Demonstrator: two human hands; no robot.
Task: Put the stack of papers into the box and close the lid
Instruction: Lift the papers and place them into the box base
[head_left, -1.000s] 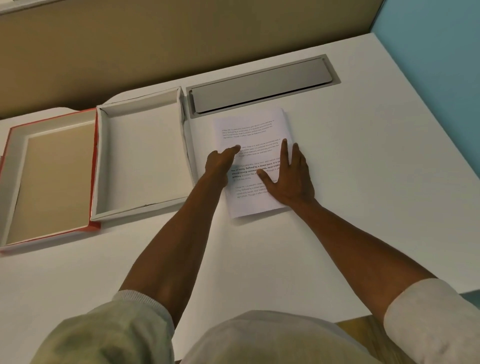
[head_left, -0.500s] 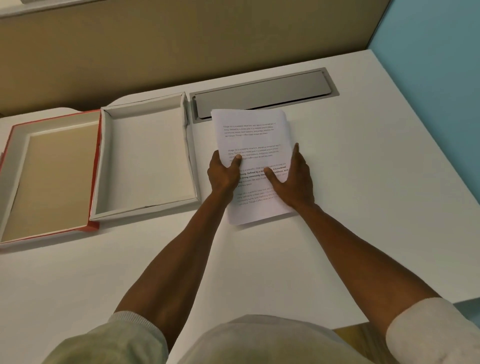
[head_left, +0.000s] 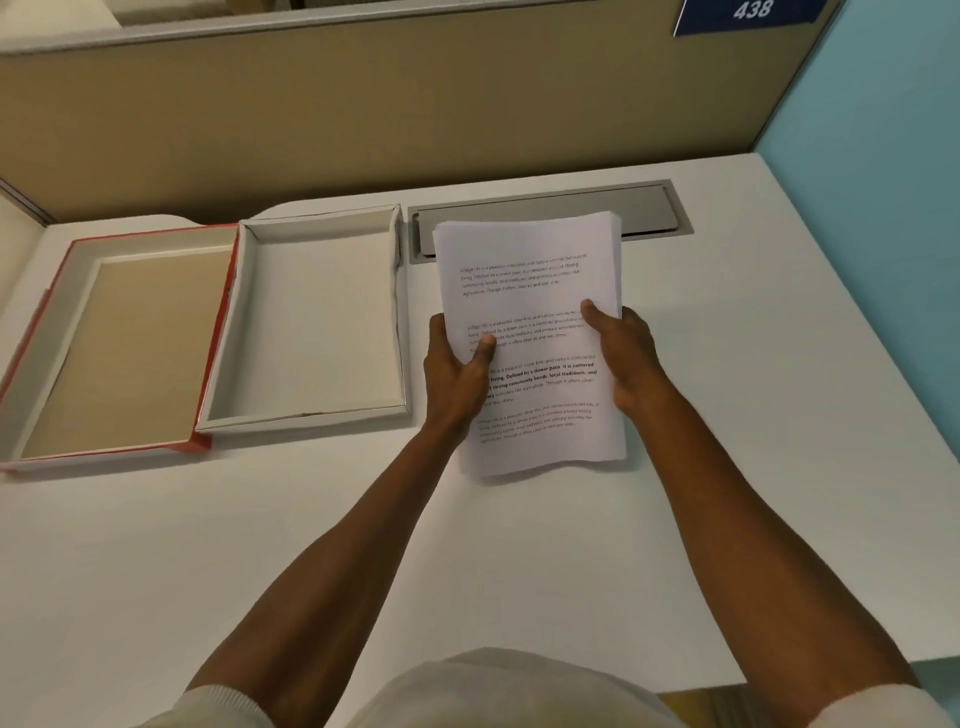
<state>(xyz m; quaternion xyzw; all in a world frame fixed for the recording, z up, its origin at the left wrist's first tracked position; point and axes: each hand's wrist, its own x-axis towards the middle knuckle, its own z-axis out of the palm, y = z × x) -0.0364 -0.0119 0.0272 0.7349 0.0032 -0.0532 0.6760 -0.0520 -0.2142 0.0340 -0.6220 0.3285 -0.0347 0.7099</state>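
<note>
A stack of printed white papers (head_left: 540, 291) is held above the white desk, its far end raised. My left hand (head_left: 457, 374) grips its left edge, thumb on top. My right hand (head_left: 623, 353) grips its right edge, thumb on the top sheet. Left of the papers lies the open white box (head_left: 244, 332), empty inside. Further left lies its lid (head_left: 57, 322), upside down, with red outer sides and a tan inner face, touching the box.
A grey metal cable flap (head_left: 649, 208) is set into the desk (head_left: 753, 415) behind the papers. A tan partition (head_left: 415, 104) runs along the back and a light blue wall (head_left: 883, 182) stands on the right. The desk's near edge is by my body.
Both hands went from pressing flat on the papers to gripping their side edges. The stack has come up off the desk, its far end now over the grey flap.
</note>
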